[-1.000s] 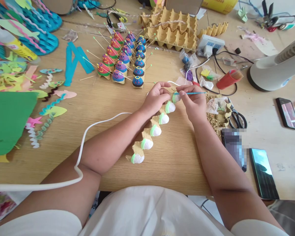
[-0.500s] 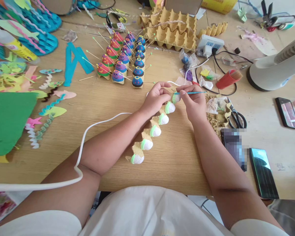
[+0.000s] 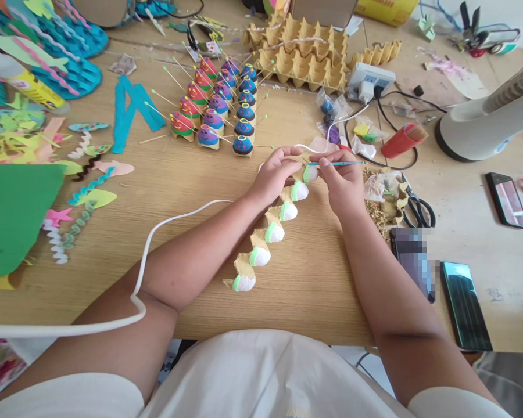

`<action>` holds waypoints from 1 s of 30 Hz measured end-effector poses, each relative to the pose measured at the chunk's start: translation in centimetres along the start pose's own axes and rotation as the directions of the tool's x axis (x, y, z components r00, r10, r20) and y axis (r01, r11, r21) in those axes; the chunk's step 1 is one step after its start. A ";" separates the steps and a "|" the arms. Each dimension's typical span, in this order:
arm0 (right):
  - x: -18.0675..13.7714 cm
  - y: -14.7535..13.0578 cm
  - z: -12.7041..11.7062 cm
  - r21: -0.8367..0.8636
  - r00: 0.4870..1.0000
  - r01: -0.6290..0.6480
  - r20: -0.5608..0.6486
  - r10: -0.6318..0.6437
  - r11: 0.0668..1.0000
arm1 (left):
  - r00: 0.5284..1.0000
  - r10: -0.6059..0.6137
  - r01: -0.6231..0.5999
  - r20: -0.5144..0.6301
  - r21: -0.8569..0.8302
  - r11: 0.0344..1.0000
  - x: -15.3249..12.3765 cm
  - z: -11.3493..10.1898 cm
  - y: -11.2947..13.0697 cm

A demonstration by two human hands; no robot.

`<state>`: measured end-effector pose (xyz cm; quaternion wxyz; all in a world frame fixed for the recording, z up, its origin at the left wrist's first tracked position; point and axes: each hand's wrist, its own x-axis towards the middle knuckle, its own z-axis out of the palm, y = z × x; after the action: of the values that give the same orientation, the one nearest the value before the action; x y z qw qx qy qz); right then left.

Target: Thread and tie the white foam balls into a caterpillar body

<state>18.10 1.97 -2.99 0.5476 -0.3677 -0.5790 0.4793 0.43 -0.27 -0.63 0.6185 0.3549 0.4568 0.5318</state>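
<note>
A strip of egg-carton cones (image 3: 267, 235), each painted white with a green band, lies slantwise on the wooden table (image 3: 178, 191). My left hand (image 3: 275, 173) is closed round the strip's far end, steadying it. My right hand (image 3: 342, 181) pinches a thin blue paintbrush (image 3: 340, 164) whose tip rests on the farthest cone (image 3: 310, 173). Both forearms rest on the table.
Behind stand rows of painted cones with sticks (image 3: 220, 107) and bare egg trays (image 3: 303, 55). Foam cut-outs (image 3: 21, 128) and a green sheet (image 3: 13, 215) lie at left. At right are scissors (image 3: 416, 210), phones (image 3: 464, 305), a red cup (image 3: 403, 141), a power strip (image 3: 371, 80) and a white cable (image 3: 157, 232).
Hardly anything moved; the brush tip and the cone strip's far end shifted up slightly between my fingers.
</note>
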 end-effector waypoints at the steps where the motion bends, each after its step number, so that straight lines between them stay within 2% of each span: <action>1: -0.1 -0.1 0.1 -0.004 1.000 -0.005 0.000 0.005 1.000 | 1.000 0.000 0.001 -0.018 0.008 1.000 0.0 0.0 0.0; 13: -0.2 -0.6 0.3 -0.031 0.999 0.047 0.029 -0.046 0.998 | 1.000 0.013 -0.014 -0.021 -0.047 0.999 0.1 0.1 -0.3; 21: -0.2 -0.3 0.2 -0.120 0.995 0.102 0.025 -0.099 0.988 | 0.999 0.013 -0.014 -0.043 -0.028 1.000 -0.1 0.4 0.2; 30: -0.1 0.4 0.4 -0.128 0.996 0.090 -0.010 -0.092 0.988 | 0.997 0.049 -0.047 -0.057 0.042 0.998 0.0 0.4 0.0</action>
<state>17.71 1.95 -3.38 0.5490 -0.3790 -0.6201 0.4129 0.86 -0.26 -0.51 0.5847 0.3629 0.4766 0.5470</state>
